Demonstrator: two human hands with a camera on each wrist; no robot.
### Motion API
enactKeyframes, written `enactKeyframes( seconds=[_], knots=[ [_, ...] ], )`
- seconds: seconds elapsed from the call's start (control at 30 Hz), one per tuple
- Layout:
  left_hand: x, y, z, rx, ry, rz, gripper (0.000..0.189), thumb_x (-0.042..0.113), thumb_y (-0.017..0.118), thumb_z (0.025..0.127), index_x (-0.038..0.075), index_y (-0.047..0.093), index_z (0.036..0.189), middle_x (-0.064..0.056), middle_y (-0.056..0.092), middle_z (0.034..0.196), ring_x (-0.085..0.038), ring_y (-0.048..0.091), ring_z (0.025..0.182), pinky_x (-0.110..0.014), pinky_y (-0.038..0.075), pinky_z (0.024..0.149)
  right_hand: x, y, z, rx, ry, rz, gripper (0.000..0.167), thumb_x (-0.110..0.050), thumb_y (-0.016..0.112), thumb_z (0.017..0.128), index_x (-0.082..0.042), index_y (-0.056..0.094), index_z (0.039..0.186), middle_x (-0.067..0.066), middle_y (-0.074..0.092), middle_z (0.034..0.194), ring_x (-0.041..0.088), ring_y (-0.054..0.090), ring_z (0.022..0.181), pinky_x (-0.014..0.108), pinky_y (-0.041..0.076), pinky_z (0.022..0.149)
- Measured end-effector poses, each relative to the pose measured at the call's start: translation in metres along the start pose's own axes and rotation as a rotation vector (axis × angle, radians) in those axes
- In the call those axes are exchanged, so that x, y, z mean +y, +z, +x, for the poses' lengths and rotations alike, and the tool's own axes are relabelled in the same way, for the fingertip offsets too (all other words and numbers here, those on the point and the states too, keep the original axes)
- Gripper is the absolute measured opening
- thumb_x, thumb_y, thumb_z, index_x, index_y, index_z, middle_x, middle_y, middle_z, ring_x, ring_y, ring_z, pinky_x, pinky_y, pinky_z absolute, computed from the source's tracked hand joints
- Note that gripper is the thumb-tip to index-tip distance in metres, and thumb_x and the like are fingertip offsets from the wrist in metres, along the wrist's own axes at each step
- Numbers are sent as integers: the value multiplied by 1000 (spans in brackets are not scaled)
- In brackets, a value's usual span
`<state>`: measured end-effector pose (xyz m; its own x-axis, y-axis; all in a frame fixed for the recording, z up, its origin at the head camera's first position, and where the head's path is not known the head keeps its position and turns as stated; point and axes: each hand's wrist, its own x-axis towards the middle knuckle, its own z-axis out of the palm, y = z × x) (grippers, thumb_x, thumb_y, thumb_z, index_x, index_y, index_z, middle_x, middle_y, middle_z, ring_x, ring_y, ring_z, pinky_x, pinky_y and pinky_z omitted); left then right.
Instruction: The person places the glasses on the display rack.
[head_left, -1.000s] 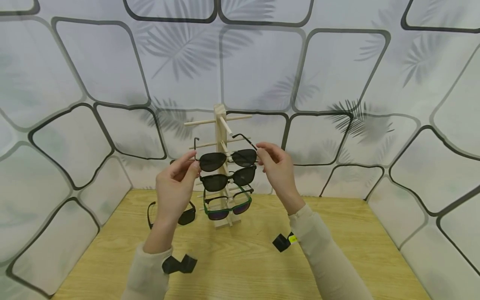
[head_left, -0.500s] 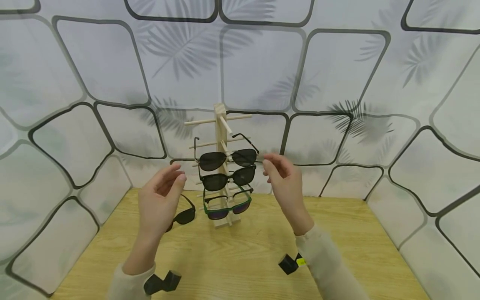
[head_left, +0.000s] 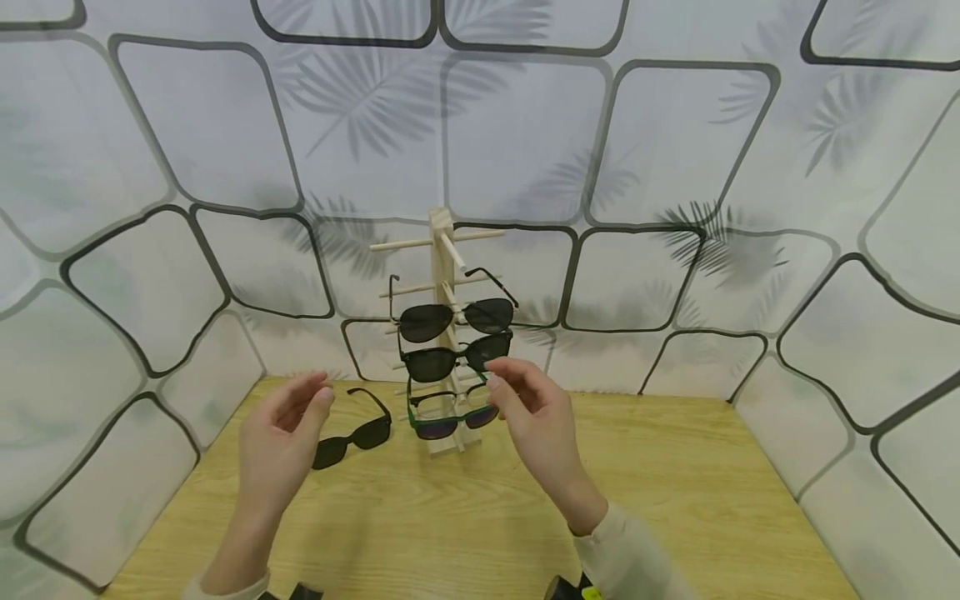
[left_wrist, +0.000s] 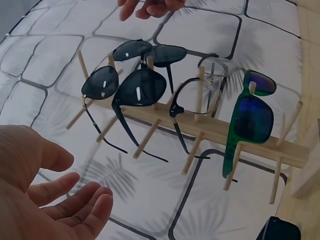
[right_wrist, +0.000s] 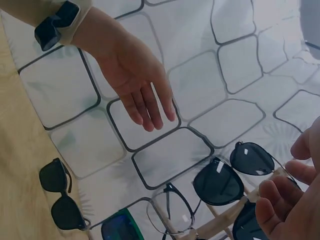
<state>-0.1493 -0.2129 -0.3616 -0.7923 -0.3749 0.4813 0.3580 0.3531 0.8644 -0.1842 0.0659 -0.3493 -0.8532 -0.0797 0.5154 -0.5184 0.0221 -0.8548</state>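
Observation:
Both hands hold nothing, their fingers relaxed and slightly bent. My left hand [head_left: 277,450] hovers beside black sunglasses [head_left: 371,433] that lie on the table left of a wooden glasses rack [head_left: 441,229]. In the head view my right hand [head_left: 542,429] overlaps the rack's lower right side. Two dark sunglasses hang on the rack's middle pegs, an upper pair [head_left: 425,322] and a lower pair [head_left: 430,365]. Below them sit clear-lensed glasses [left_wrist: 200,97] with a dark browline, then green-framed sunglasses [left_wrist: 254,120]. The left wrist view shows the left fingers [left_wrist: 95,200] apart from every pair.
The rack's upper pegs [head_left: 401,245] bear no glasses. Its base stands on the wood-grained table [head_left: 675,483] near the back edge. A patterned wall covering [head_left: 517,133] encloses the back and both sides. Black wrist devices [right_wrist: 55,27] sit on the sleeves.
Both hands have let go of the upper dark sunglasses, which stay on the rack. The left hand has moved down and left; the right went outward, then lower and back inward.

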Motion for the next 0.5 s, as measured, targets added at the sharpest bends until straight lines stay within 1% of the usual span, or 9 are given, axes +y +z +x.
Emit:
enactKeyframes(
  seconds=[0.1, 0.23, 0.3, 0.43, 0.5],
  knots=[
    [-9, -7, -3, 0, -43, 43, 21, 4, 71, 100, 1, 75, 121, 23, 71, 96, 9, 70, 88, -6, 54, 79, 2, 11, -10, -46, 5, 22, 21, -3, 66, 102, 2, 72, 121, 9, 71, 103, 12, 68, 84, 25, 59, 76],
    [-21, -15, -6, -8, -103, 99, 23, 9, 71, 102, 3, 75, 124, 27, 69, 95, 12, 68, 88, -5, 52, 79, 5, 29, -23, -123, 60, 32, 21, -8, 68, 102, -2, 73, 122, 15, 73, 113, 10, 68, 89, 25, 58, 81],
    [-29, -19, -6, -10, -129, 124, 25, 11, 70, 102, 3, 74, 126, 29, 68, 93, 14, 66, 88, -4, 51, 79, 7, 38, -28, -159, 93, 29, 21, -12, 69, 103, -6, 73, 123, 13, 74, 114, 8, 67, 91, 23, 57, 81],
    [-45, -25, -6, -10, -164, 168, 27, 12, 71, 102, 2, 73, 127, 33, 65, 90, 17, 63, 85, -3, 50, 77, 15, 56, -38, -231, 140, 19, 24, -19, 68, 104, -10, 73, 126, 8, 74, 116, 8, 67, 97, 23, 55, 83],
    [-52, -28, -6, -12, -188, 196, 27, 13, 71, 102, 2, 73, 127, 29, 68, 90, 18, 62, 84, -3, 50, 75, 20, 65, -43, -267, 166, 19, 25, -22, 68, 104, -13, 73, 127, 5, 73, 118, 8, 66, 100, 23, 54, 85]
  ],
)
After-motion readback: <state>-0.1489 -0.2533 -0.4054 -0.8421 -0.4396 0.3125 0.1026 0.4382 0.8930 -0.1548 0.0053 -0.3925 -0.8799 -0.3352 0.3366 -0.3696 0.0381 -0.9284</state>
